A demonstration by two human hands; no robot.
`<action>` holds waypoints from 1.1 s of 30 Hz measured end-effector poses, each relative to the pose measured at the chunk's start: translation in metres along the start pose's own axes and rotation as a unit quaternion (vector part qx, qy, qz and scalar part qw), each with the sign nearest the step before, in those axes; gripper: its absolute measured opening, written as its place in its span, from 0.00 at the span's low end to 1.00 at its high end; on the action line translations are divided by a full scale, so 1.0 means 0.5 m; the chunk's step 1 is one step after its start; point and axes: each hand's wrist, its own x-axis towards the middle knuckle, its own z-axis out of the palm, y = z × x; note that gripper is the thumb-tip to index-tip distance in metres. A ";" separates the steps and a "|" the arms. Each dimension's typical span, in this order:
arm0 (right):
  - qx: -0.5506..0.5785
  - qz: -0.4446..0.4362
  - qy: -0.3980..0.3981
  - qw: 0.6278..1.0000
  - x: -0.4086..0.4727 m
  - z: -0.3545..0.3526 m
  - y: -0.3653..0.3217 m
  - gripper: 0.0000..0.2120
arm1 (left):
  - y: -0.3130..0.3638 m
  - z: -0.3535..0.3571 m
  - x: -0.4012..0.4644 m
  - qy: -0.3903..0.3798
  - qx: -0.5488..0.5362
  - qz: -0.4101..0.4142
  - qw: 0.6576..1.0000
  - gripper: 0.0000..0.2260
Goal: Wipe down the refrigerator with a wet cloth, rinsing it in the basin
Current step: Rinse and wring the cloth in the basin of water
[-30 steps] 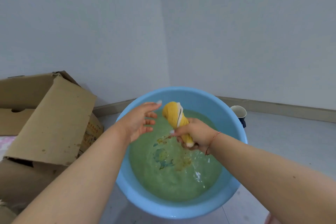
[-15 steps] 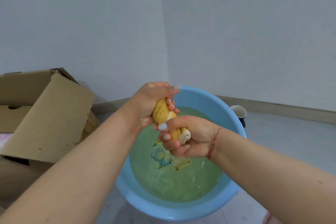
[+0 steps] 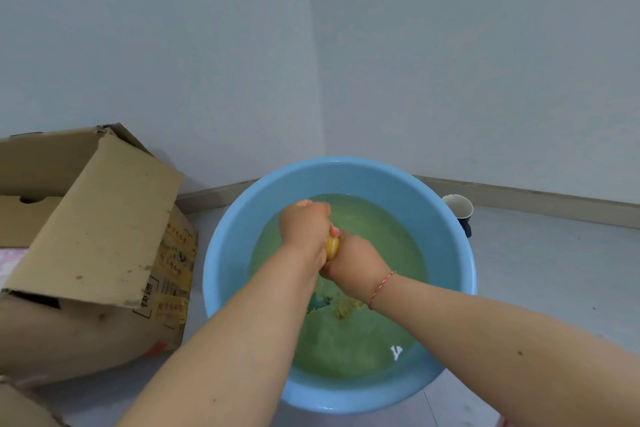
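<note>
Both hands have dropped lower over the blue basin (image 3: 221, 263) since a moment ago; the left hand (image 3: 304, 224) and right hand (image 3: 356, 263) are clenched tight round the yellow cloth (image 3: 332, 246), just a sliver showing between them above the greenish water (image 3: 363, 340). Wringing looks nearly done; wiping comes next.

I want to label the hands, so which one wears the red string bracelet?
The right hand: a thin red string circles its wrist; the left hand has a bare wrist.

Home room corner: bare walls, skirting board (image 3: 519, 192), cardboard box (image 3: 90, 246), plastic basin (image 3: 346, 173) on floor.
</note>
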 end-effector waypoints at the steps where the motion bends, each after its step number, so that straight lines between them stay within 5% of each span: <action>1: -0.010 0.000 0.002 1.000 0.001 0.004 0.005 0.07 | -0.005 0.003 -0.001 0.016 0.000 -0.016 1.000 0.11; 10: -0.044 -0.002 0.035 0.998 0.001 0.010 0.030 0.12 | -0.003 0.010 -0.008 0.085 -0.075 -0.134 0.984 0.05; 13: -0.008 -0.007 0.062 0.998 0.010 -0.013 0.028 0.14 | 0.021 0.009 0.001 0.032 -0.106 -0.140 0.984 0.01; 16: 0.102 -0.014 0.080 0.991 0.020 -0.049 0.026 0.22 | 0.045 -0.009 0.010 -0.070 -0.051 -0.162 0.983 0.14; 19: 0.170 -0.017 0.038 0.985 0.032 -0.087 0.027 0.22 | 0.060 -0.032 0.011 -0.133 0.001 -0.145 0.980 0.12; 23: 0.399 0.040 -0.089 0.912 0.038 -0.134 0.044 0.06 | 0.059 -0.072 0.029 -0.192 -0.112 -0.112 0.969 0.17; 25: 0.478 0.084 -0.091 0.869 0.040 -0.147 0.052 0.08 | 0.058 -0.087 0.030 -0.216 -0.129 -0.092 0.963 0.15; 30: 0.449 0.126 -0.013 0.885 0.055 -0.150 0.047 0.10 | 0.056 -0.091 0.018 -0.200 -0.055 -0.057 0.977 0.18; 33: 0.620 0.124 -0.043 0.773 0.057 -0.164 0.048 0.18 | 0.060 -0.095 0.009 -0.215 -0.034 -0.035 0.975 0.16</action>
